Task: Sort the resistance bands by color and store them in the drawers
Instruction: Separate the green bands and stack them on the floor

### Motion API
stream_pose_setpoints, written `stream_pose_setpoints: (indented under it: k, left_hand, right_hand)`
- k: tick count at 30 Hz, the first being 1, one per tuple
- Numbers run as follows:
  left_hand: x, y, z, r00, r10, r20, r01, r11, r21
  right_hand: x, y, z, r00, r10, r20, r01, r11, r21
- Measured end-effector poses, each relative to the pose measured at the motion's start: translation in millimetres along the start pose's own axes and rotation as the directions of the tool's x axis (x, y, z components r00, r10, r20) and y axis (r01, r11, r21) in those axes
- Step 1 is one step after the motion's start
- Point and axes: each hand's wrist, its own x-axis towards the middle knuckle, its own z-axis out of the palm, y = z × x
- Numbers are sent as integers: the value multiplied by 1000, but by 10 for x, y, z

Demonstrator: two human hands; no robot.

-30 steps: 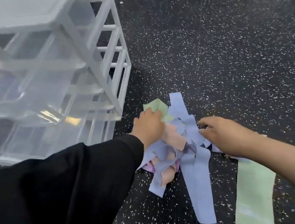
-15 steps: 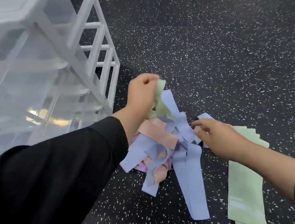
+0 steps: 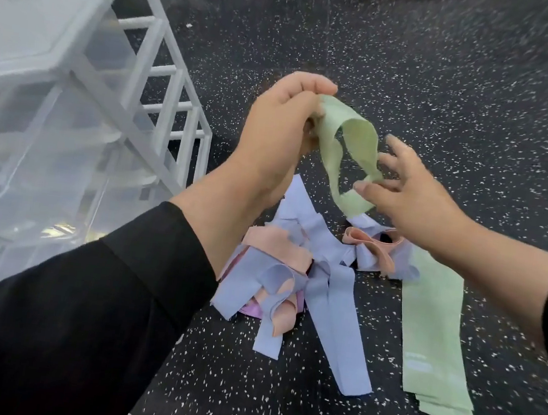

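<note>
Left hand (image 3: 277,128) up in the air, fingers curled, pinching the top end of a green band (image 3: 345,147). Band hangs as a loose twisted loop down and to the right of that pinch. Right hand (image 3: 402,192) at the loop's lower end, fingers spread; fingertips (image 3: 363,187) touch the band, but whether they actually pinch it is hard to tell through the motion blur. Below both hands, on the speckled black floor (image 3: 454,74), a tangled pile: blue bands (image 3: 336,304), pink bands (image 3: 278,247), a bit of purple band (image 3: 251,308) underneath. Right of the pile, under the right forearm, a flat green stack (image 3: 432,337). Left of the raised grip, beyond the black sleeve (image 3: 62,319), the clear drawer unit (image 3: 50,131) in its white frame.
</note>
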Motion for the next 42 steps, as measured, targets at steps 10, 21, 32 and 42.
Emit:
stream_pose_setpoints:
  k: [10,21,32,42]
  left_hand:
    - [-140,-298,55,978,-208,-9,206,973,-102]
    - [-219,-633,-138,936,-315,-159,333,937,101]
    - [-264,-650,-111,923,-367,-119,370,929,11]
    - [-247,-451,130,930,-337,-148,351,934,73]
  right_hand:
    - [-117,104,-15,999,33,-41,-41,978,-206]
    - [-123,218,-149,996,84,-6,-81,983,162]
    - [-185,128,-26,992,85,-97,-98,985,-141]
    - [-429,61,230,999,41,-15,-36,965,260]
